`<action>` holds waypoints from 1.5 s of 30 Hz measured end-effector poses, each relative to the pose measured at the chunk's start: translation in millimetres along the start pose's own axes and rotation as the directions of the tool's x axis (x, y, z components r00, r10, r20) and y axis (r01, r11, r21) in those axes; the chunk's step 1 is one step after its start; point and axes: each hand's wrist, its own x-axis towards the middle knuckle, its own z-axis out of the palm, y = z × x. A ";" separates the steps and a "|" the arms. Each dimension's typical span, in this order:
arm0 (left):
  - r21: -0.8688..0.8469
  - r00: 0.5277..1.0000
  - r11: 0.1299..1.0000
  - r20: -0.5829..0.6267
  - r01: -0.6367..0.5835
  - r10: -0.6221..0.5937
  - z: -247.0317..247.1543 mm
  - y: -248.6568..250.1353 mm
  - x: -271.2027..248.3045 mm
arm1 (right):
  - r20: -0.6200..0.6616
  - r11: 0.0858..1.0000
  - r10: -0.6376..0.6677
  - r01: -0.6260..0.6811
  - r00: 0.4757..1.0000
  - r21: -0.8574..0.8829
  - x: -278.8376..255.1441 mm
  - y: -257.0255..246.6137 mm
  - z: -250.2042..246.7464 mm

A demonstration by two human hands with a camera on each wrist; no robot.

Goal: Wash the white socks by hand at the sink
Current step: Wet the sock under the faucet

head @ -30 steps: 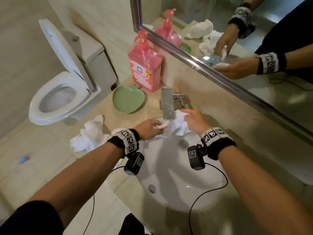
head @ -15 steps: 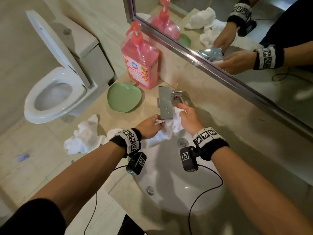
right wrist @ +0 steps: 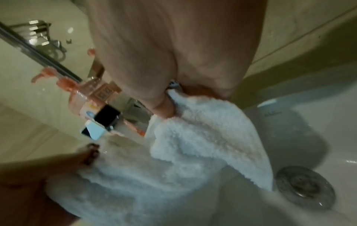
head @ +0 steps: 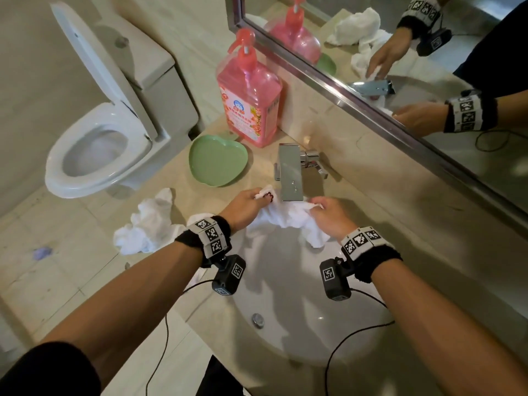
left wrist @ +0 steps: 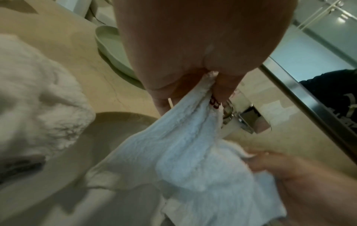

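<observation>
A fluffy white sock (head: 285, 217) is stretched between both hands over the back of the white sink (head: 300, 315), just under the square chrome tap (head: 290, 172). My left hand (head: 245, 205) pinches one end, which bears a small red mark (left wrist: 213, 103). My right hand (head: 328, 214) grips the other end (right wrist: 195, 116), and loose cloth hangs below it above the drain (right wrist: 305, 185). More white socks (head: 148, 227) lie crumpled on the counter left of the basin.
A pink pump bottle of soap (head: 248, 101) and a green heart-shaped dish (head: 218, 160) stand on the counter behind the tap. A mirror (head: 414, 67) lines the wall at right. An open toilet (head: 97, 150) stands at left. Cables hang from both wrists.
The hands have drawn apart, spreading the sock sideways under the tap; before, they held it bunched close together. The camera has tilted closer to the counter.
</observation>
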 end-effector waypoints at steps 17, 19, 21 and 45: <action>0.168 0.996 0.982 0.031 -0.088 0.084 -26.5 1.4 -12.5 | 0.090 0.988 -0.085 0.072 0.992 0.133 9.3 -13.7 28.6; 0.218 0.997 0.973 0.053 -0.069 0.058 -16.7 -1.7 -3.6 | 0.021 0.973 -0.049 0.043 0.999 0.228 4.9 -11.5 23.5; 0.252 0.995 0.966 0.088 -0.057 0.036 -4.8 -3.3 3.7 | -0.048 0.970 -0.024 0.035 0.999 0.239 4.1 -6.2 18.7; 0.149 0.985 0.987 0.168 -0.064 0.038 21.4 -2.1 17.8 | 0.197 0.985 -0.132 0.105 0.972 0.138 2.4 3.9 20.4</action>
